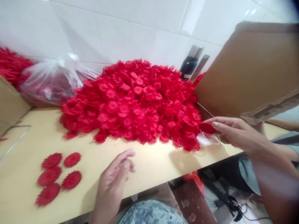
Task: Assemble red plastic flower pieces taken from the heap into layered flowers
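Observation:
A large heap of red flower-shaped pieces lies on the pale table against the wall. To the right of the heap, my right hand pinches one red flower piece between thumb and fingers, above a clear plastic piece. My left hand is over the front part of the table, fingers curled with the thumb near them; whether it holds something small cannot be made out. Several separate red flower pieces lie flat at the left, in two loose columns.
A tied plastic bag stands behind on the left, beside more red pieces. A cardboard box rises at the right, near a dark container with metal tubes. Another person's arm shows at the right edge.

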The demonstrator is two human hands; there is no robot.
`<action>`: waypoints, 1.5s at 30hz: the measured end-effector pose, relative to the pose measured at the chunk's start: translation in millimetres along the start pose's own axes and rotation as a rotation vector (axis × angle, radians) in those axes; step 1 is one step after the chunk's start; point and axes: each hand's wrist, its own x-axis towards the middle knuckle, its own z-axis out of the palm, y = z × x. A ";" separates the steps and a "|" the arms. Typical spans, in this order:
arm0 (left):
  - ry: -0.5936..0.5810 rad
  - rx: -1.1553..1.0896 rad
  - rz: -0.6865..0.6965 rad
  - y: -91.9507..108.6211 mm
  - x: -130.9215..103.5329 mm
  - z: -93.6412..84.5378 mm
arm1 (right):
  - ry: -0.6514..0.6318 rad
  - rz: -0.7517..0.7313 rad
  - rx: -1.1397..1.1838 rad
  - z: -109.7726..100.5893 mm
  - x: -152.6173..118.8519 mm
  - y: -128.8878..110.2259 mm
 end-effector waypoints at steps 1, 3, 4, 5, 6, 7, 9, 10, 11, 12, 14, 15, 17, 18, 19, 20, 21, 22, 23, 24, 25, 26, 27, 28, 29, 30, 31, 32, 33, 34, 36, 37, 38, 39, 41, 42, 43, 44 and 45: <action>-0.071 -0.030 -0.002 2.3 2.6 8.1 | -0.051 0.017 0.122 17.5 1.5 -3.0; -0.193 -0.143 -0.021 6.9 10.7 25.8 | -0.197 0.018 0.360 60.6 5.9 -11.0; -0.252 -0.237 -0.030 8.8 15.9 33.8 | -0.287 0.003 0.414 84.2 8.0 -16.4; -0.290 -0.342 -0.057 10.2 21.3 40.4 | -0.384 -0.046 0.454 107.3 9.3 -22.5; -0.302 -0.440 -0.113 11.0 26.4 45.1 | -0.451 -0.111 0.477 128.8 9.9 -29.0; -0.299 -0.515 -0.168 11.2 30.7 47.5 | -0.494 -0.182 0.474 147.8 9.7 -35.2; -0.247 -0.611 -0.184 9.6 35.4 45.8 | -0.506 -0.325 0.402 176.7 7.8 -45.5; -0.204 -0.641 -0.187 8.2 35.6 42.3 | -0.487 -0.390 0.318 186.6 6.6 -48.9; -0.164 -0.659 -0.178 6.7 34.6 37.5 | -0.452 -0.455 0.215 193.7 5.6 -51.3; -0.128 -0.670 -0.163 5.4 32.9 31.8 | -0.402 -0.518 0.102 198.5 4.8 -52.7; -0.083 -0.671 -0.114 4.0 28.7 19.4 | -0.248 -0.635 -0.092 202.7 4.2 -54.2; -0.072 -0.667 -0.088 4.2 26.8 13.2 | -0.162 -0.675 -0.150 202.9 4.4 -54.8; -0.054 -0.654 -0.065 5.8 24.0 2.0 | -0.036 -0.719 -0.191 201.1 5.2 -56.3; -0.035 -0.647 -0.066 6.9 23.1 -2.6 | -0.015 -0.725 -0.195 200.0 5.6 -57.0; -0.008 -0.639 -0.073 7.9 22.3 -6.6 | -0.021 -0.727 -0.193 199.3 5.8 -57.5; 0.024 -0.629 -0.083 8.8 21.7 -9.7 | -0.049 -0.726 -0.192 199.2 5.8 -57.6; 0.059 -0.616 -0.089 9.3 21.2 -12.0 | -0.092 -0.733 -0.191 199.9 5.6 -57.1; 0.099 -0.603 -0.086 9.6 20.8 -13.6 | -0.137 -0.746 -0.193 201.4 5.0 -56.2; 0.135 -0.592 -0.078 9.5 20.5 -14.7 | -0.176 -0.768 -0.194 203.7 4.3 -54.8; 0.166 -0.582 -0.069 9.2 20.3 -15.4 | -0.204 -0.800 -0.193 206.3 3.4 -53.1; 0.191 -0.573 -0.056 8.7 20.5 -15.9 | -0.221 -0.835 -0.193 209.0 2.4 -51.5; 0.212 -0.566 -0.041 8.2 21.0 -16.3 | -0.231 -0.867 -0.192 211.3 1.3 -50.1; 0.228 -0.560 -0.031 7.7 22.0 -16.8 | -0.239 -0.889 -0.191 213.2 0.2 -49.3; 0.238 -0.553 -0.030 7.1 23.6 -17.4 | -0.251 -0.897 -0.189 214.4 -0.8 -49.2; 0.244 -0.541 -0.030 6.5 25.6 -17.9 | -0.266 -0.895 -0.182 215.2 -1.7 -50.1; 0.245 -0.528 -0.032 5.7 27.9 -18.3 | -0.282 -0.885 -0.172 215.7 -2.3 -52.1; 0.236 -0.510 -0.036 4.7 30.2 -18.1 | -0.295 -0.864 -0.156 216.5 -2.6 -55.2; 0.225 -0.493 -0.043 3.7 32.3 -17.2 | -0.299 -0.837 -0.127 218.0 -2.2 -59.5; 0.221 -0.480 -0.040 2.7 33.9 -15.3 | -0.290 -0.804 -0.083 220.6 -1.2 -64.6; 0.220 -0.473 -0.021 1.8 34.7 -12.2 | -0.272 -0.763 -0.027 224.7 0.6 -70.4; 0.228 -0.498 0.054 1.5 33.7 -3.0 | -0.238 -0.675 0.097 237.5 6.0 -82.8; 0.209 -0.528 0.107 2.3 32.0 2.5 | -0.238 -0.643 0.155 245.6 9.0 -88.5; 0.171 -0.572 0.137 3.6 30.0 7.8 | -0.253 -0.620 0.201 254.4 11.5 -93.4; 0.149 -0.634 0.148 5.5 27.8 12.3 | -0.281 -0.604 0.232 263.0 13.0 -97.3; 0.123 -0.722 0.140 9.9 24.6 16.7 | -0.347 -0.590 0.266 277.9 11.1 -101.4; 0.121 -0.742 0.133 12.1 23.9 16.2 | -0.370 -0.579 0.277 283.2 7.3 -101.7; 0.126 -0.742 0.131 14.1 24.0 13.9 | -0.389 -0.561 0.287 287.0 1.7 -101.1; 0.130 -0.729 0.134 15.9 24.8 10.3 | -0.407 -0.547 0.296 289.2 -5.2 -99.9; 0.135 -0.710 0.139 17.3 26.1 5.9 | -0.425 -0.545 0.305 290.2 -12.8 -98.5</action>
